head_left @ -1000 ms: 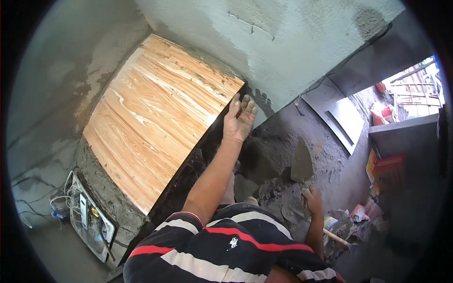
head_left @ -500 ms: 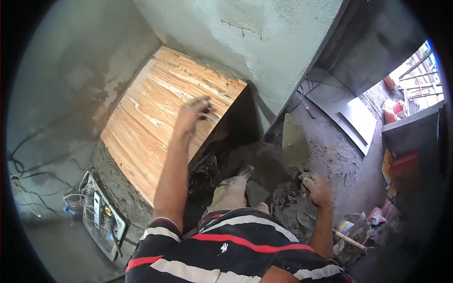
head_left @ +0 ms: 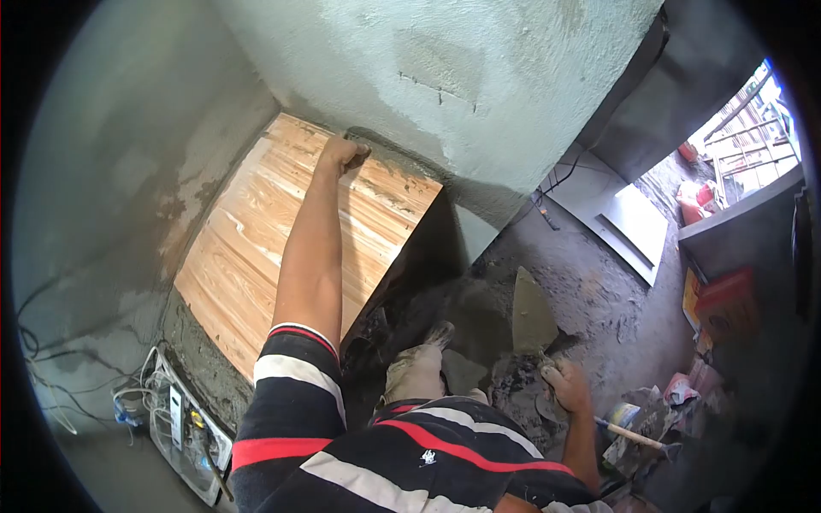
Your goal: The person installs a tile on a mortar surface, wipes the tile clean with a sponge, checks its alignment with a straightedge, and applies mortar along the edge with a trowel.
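Note:
A wood-patterned tile (head_left: pixel 248 248) lies in the corner between two walls, with wet mortar smears along its far edge. My left hand (head_left: pixel 345 155) reaches over it to the far edge by the wall, its fingers curled in. What those fingers hold, if anything, is hidden. At the right, my right hand (head_left: pixel 568 385) is closed around the handle of a pointed trowel (head_left: pixel 533 315), whose mortar-coated blade points away from me.
An electrical box with loose wires (head_left: pixel 184 427) is at lower left. A hammer (head_left: pixel 637 437) lies among debris at lower right, near a red box (head_left: pixel 725 303). White panels (head_left: pixel 629 227) rest on the dirty floor beyond the plastered wall (head_left: pixel 479 94).
My left hand has moved from above the middle of the tile to its far edge. My right hand keeps hold of the trowel, and the view has shifted slightly.

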A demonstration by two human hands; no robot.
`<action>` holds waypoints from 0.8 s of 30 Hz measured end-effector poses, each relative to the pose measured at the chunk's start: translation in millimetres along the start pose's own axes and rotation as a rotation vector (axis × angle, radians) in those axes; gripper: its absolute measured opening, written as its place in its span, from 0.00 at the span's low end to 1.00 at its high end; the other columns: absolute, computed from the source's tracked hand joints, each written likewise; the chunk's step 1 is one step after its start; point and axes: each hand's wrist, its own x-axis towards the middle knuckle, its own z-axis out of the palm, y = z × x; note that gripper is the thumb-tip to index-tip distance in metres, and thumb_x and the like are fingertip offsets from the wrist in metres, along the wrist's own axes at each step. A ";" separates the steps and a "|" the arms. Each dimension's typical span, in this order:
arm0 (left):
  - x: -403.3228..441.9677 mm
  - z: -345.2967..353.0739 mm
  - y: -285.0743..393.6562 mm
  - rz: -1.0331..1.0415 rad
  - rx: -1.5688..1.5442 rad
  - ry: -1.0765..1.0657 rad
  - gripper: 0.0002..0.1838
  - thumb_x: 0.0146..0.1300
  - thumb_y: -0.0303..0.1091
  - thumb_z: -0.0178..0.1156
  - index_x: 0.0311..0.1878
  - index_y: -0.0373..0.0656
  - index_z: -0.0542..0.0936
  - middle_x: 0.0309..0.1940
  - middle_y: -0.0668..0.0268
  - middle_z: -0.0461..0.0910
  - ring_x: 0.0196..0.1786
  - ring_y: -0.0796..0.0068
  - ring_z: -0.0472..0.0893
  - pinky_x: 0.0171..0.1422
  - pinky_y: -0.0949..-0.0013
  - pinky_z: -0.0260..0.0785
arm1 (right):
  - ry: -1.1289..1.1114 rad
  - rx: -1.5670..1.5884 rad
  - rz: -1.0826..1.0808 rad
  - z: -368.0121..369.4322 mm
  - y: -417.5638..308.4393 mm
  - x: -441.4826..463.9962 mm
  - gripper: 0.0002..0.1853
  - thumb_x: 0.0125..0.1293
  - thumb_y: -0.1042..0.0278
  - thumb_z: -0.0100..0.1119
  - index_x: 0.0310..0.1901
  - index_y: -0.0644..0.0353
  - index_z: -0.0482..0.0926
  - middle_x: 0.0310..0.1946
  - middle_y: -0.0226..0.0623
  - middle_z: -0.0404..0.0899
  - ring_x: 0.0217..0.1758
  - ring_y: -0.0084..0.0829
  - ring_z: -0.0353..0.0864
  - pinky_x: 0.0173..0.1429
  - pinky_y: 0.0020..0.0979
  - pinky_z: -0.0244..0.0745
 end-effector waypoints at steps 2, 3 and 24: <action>13.4 7.5 -0.5 -0.023 0.068 -0.009 0.05 0.59 0.22 0.67 0.28 0.39 0.81 0.16 0.66 0.74 0.15 0.75 0.68 0.19 0.68 0.53 | 0.071 0.012 0.013 2.7 7.8 -0.1 0.13 0.71 0.62 0.58 0.36 0.66 0.79 0.22 0.34 0.79 0.23 0.26 0.78 0.29 0.34 0.73; 15.4 9.9 0.4 -0.062 0.084 -0.004 0.07 0.59 0.22 0.68 0.26 0.39 0.82 0.17 0.64 0.76 0.15 0.74 0.69 0.19 0.67 0.54 | 0.077 0.018 0.020 4.0 7.6 -0.7 0.13 0.71 0.62 0.58 0.36 0.66 0.79 0.22 0.34 0.79 0.23 0.26 0.78 0.29 0.34 0.73; -19.1 83.0 6.7 -0.028 0.252 0.011 0.10 0.58 0.28 0.72 0.25 0.32 0.86 0.21 0.57 0.84 0.20 0.67 0.82 0.22 0.65 0.73 | -0.014 0.106 0.006 10.2 -18.9 38.8 0.14 0.71 0.61 0.59 0.34 0.64 0.76 0.23 0.33 0.77 0.22 0.27 0.78 0.29 0.34 0.72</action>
